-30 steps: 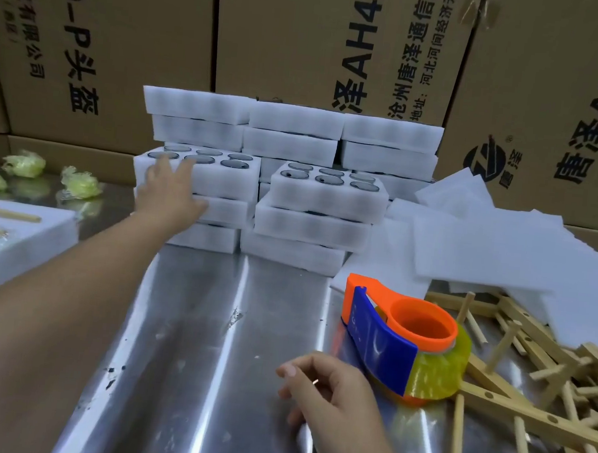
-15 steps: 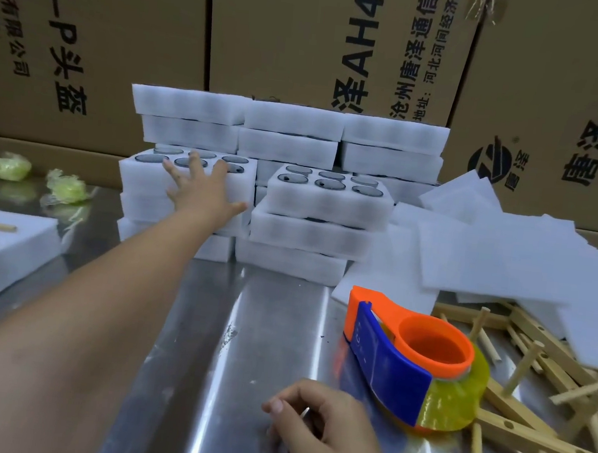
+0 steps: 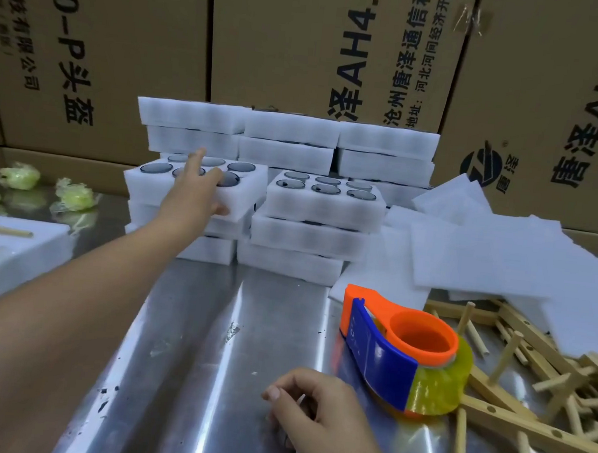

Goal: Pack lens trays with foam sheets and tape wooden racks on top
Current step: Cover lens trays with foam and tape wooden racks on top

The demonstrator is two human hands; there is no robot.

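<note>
Upper centre-left, left hand (image 3: 198, 194) rests spread, unclenched, on top tray (image 3: 250, 201) lying crosswise; right hand (image 3: 316, 407), loosely curled, sits well apart below.

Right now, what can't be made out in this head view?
Head view only:
- Right hand: curled fingers hide whether they pinch anything.
- Front-left white foam lens tray: left hand covers part of its wells.
- Lower white foam trays: contents hidden by trays stacked above.
- Pale wooden peg racks: pile cut off by right and bottom edges, count unclear.
</note>
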